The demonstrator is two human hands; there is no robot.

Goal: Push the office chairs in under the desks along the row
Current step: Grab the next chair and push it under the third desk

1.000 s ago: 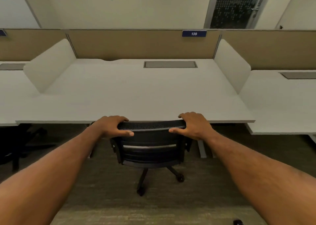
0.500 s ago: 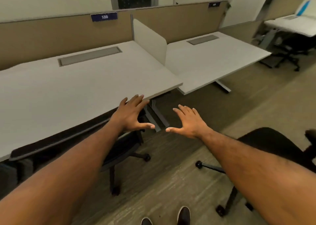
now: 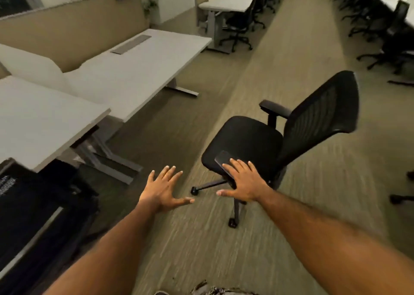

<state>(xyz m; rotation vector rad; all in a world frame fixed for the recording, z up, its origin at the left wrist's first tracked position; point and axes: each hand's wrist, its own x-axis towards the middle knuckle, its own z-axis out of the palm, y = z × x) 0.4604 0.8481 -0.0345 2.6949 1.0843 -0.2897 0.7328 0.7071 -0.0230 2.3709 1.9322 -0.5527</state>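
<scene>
Here, from the head camera, a black office chair (image 3: 264, 142) with a mesh back and padded seat stands out in the carpeted aisle (image 3: 280, 54), well apart from the white desk (image 3: 139, 70) on the left, its seat turned toward that desk. The right hand (image 3: 243, 180) hovers over the near armrest (image 3: 224, 160), fingers spread and gripping nothing; contact is unclear. The left hand (image 3: 162, 189) is splayed in the air. Another black chair (image 3: 33, 216) sits by the nearest desk (image 3: 40, 124).

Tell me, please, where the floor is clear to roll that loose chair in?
Bare carpet runs from the loose office chair to the second desk, between its steel legs. Crowded: the nearer desk's crossed legs and the tucked chair.
</scene>
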